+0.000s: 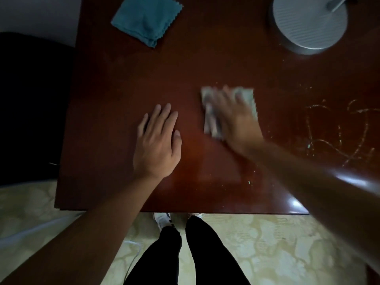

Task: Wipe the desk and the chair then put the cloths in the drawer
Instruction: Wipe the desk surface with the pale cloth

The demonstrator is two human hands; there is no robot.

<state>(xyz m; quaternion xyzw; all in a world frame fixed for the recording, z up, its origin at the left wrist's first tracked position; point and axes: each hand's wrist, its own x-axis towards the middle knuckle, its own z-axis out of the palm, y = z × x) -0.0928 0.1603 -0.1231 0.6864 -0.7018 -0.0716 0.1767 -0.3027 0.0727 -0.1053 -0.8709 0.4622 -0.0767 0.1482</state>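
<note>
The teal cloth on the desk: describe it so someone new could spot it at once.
Start at the dark red-brown wooden desk and look to its far left corner. There lies the teal folded cloth with zigzag edges, untouched. The pale cloth is mid-desk under the right hand, and the round grey lamp base stands at the far right.

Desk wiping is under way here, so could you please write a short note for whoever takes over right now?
Left hand: flat on the desk, holding nothing.
Right hand: pressing the pale cloth on the desk mid-wipe; blurred.
Blue cloth: lying unused at the far left of the desk.
Done: left part looks clean.
Left: marks on the right side, then the chair, then both cloths into the drawer.
</note>
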